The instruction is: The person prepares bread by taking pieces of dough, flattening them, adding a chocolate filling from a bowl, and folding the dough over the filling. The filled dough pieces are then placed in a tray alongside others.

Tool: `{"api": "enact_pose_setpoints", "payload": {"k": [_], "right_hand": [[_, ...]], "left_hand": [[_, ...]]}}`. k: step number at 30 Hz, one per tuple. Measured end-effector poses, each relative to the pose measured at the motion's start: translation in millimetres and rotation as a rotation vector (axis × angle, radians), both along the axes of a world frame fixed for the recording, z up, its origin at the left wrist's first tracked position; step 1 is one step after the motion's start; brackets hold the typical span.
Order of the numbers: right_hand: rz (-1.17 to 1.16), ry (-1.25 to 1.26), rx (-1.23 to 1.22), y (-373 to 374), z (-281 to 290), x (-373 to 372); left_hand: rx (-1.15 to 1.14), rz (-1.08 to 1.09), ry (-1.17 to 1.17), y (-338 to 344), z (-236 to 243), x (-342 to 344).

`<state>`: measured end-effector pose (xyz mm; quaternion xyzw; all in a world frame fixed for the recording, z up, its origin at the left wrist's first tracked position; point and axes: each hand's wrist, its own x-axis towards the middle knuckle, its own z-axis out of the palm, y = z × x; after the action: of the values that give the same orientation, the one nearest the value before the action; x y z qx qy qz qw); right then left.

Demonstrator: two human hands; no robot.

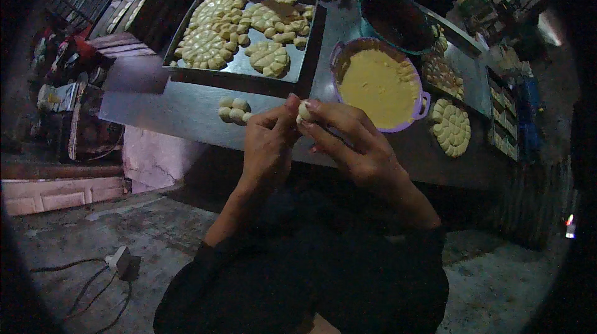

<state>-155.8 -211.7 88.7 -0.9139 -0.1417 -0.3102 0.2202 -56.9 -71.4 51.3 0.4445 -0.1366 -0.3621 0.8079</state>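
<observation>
Between the fingertips of both hands is a small pale piece of dough [304,112], held up over the near edge of the metal table [180,99]. My left hand [272,132] pinches it from the left, thumb and fingers closed. From the right, my right hand [351,138] closes its thumb and fingers on the same piece. A small cluster of dough balls [234,110] lies on the table just left of my left hand. Beyond the hands, a purple-rimmed basin [424,105] with a yellow filling [376,85] stands close to my right hand.
A square metal tray [242,75] with shaped dough pieces [208,48] sits at the back left. Behind the basin stands a dark green tub [362,20]. A round scored dough piece [451,128] lies at the right. A white plug with cables [118,260] is on the floor.
</observation>
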Motion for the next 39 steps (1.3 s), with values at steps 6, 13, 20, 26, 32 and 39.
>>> {"api": "enact_pose_setpoints", "payload": {"k": [6,13,20,26,32,39], "right_hand": [[0.234,0.212,0.501,6,-3,-3],[0.058,0.278,0.336,21,2,26],[0.170,0.489,0.713,43,-14,77],[-0.062,0.600,0.487,62,-58,130],[-0.308,0.871,1.217,97,-146,149],[-0.680,0.921,0.867,83,-213,184]], "left_hand": [[0.309,0.029,-0.438,27,6,-6],[0.073,-0.028,-0.660,49,-15,23],[0.276,-0.174,-0.107,68,-23,77],[0.333,-0.277,-0.053,92,-87,124],[0.551,-0.139,-0.363,104,-147,142],[0.544,0.038,0.016,95,-186,194]]}}
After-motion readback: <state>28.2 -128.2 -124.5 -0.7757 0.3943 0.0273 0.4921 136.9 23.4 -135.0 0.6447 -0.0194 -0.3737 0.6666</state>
